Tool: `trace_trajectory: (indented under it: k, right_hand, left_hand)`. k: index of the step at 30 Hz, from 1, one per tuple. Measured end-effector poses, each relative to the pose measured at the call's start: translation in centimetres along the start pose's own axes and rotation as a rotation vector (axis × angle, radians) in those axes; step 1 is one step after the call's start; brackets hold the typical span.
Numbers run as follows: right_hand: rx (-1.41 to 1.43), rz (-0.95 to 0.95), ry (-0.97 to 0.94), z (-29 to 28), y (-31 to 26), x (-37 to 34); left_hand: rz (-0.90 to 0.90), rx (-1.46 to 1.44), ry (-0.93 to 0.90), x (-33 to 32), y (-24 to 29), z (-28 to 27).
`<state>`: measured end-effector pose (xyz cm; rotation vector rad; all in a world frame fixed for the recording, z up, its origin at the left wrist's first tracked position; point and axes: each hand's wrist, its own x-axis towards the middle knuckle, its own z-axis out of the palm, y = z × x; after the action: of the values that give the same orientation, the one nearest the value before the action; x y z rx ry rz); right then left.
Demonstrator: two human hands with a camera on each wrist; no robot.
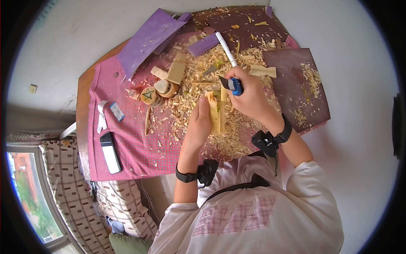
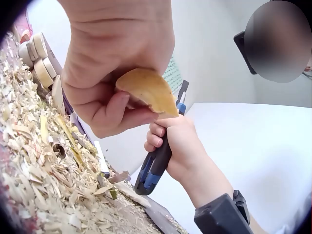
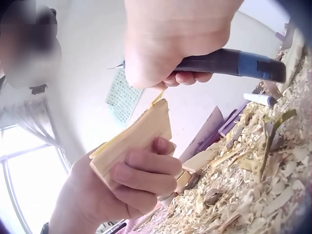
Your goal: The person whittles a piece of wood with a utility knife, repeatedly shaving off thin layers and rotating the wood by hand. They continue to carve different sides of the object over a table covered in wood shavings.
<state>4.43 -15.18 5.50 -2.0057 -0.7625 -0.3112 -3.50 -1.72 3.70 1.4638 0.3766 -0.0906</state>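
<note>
Over the shavings on the desk, the left hand grips the wood block, likely light, stiff and unslippery but splinter-prone along its thin edge, best held low by its broad faces, while the right hand clasps the utility knife.

Your head view looks down from above the table, taking in all of it; your wrist views sit close, low beside its wood shavings — facing sideways across them, both sharing the shavings and your hands.
</note>
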Motion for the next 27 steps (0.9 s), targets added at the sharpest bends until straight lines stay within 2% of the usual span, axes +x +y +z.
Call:
trace_trajectory:
  k: [5, 7, 9, 11, 13, 16, 17, 19, 21, 22, 23, 27]
  right_hand:
    - [-0.031, 0.064, 0.152, 0.2, 0.5, 1.2]
    - [-0.064, 0.099, 0.21, 0.0, 0.6, 1.7]
    - [-0.114, 0.087, 0.265, 0.1, 0.7, 1.9]
    - [-0.095, 0.151, 0.562, -0.4, 2.1, 3.3]
    - [-0.112, 0.349, 0.692, -4.0, 5.5, 4.5]
    - [-0.262, 0.339, 0.458, -6.6, 6.1, 4.3]
    - [-0.258, 0.338, 0.452, -6.2, 5.7, 3.7]
    - [-0.371, 0.366, 0.076, -5.1, 3.7, 2.6]
    - [-0.35, 0.243, -0.106, -3.3, 2.4, 0.9]
    - [-0.351, 0.104, -0.144, -2.5, 2.2, 0.0]
    - [-0.349, -0.034, -0.181, -1.8, 1.9, -0.8]
    - [-0.241, -0.149, -0.323, -0.1, -0.4, -2.8]
  left_hand:
    - [0.037, -0.046, -0.063, 0.0, 0.7, -0.1]
    - [0.02, -0.175, -0.062, 0.0, 1.0, 0.0]
    - [-0.013, -0.141, -0.057, 0.2, 0.8, 0.1]
    - [-0.045, -0.11, -0.051, -0.1, 0.7, -0.4]
    - [-0.152, -0.333, -0.168, -1.3, 0.6, -1.5]
    - [-0.146, -0.537, -0.07, -0.8, 0.0, -2.0]
    - [-0.114, -0.638, -0.021, -0.5, 0.3, -2.0]
    - [-0.15, -0.683, -0.024, 0.3, 0.6, -2.1]
    - [-0.168, -0.851, -0.082, 0.8, 0.5, -2.1]
    - [-0.145, -0.914, -0.206, 1.2, 0.1, -2.4]
    - [-0.146, -0.912, -0.205, 1.4, -0.1, -2.4]
    - [-0.165, -0.887, -0.046, 1.8, 0.2, -1.7]
